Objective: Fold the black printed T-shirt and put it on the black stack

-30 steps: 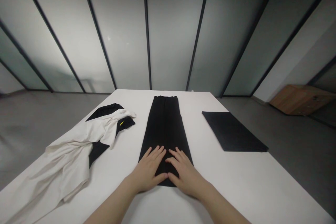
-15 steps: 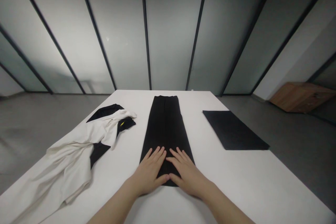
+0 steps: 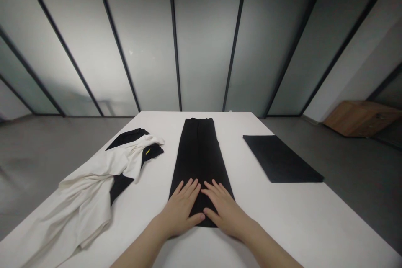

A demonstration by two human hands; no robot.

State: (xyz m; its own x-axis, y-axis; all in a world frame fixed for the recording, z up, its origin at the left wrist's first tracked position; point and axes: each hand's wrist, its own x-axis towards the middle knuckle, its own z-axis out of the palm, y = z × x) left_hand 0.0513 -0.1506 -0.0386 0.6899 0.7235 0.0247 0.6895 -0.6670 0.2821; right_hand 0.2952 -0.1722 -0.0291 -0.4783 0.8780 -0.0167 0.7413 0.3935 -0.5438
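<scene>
the left hand (image 3: 180, 211) is laid flat on the near end of a long folded black garment (image 3: 197, 155), with its fingers spread, and the grip is open: nothing is closed on or held. the right hand (image 3: 228, 213) is pressed down in the same open way just beside it, and the two thumbs are held close together. the cloth is touched by both palms and by the fingers of each hand.

the garment is laid lengthwise along the middle of a white table (image 3: 270, 234). it is narrow at the far end, near the far table edge, and is widened toward the hands. its near end is partly covered by them.

to the left, a crumpled white garment (image 3: 84, 201) is heaped across a piece of black fabric (image 3: 127, 137), and a small yellow mark (image 3: 148, 151) is shown at the black part. to the right, a flat black piece of cloth (image 3: 279, 159) is spread well apart from the middle garment. beyond the table, frosted glass panels (image 3: 204, 42) are set in dark frames, and a low wooden cabinet (image 3: 361, 118) is placed on a grey floor (image 3: 47, 142).
</scene>
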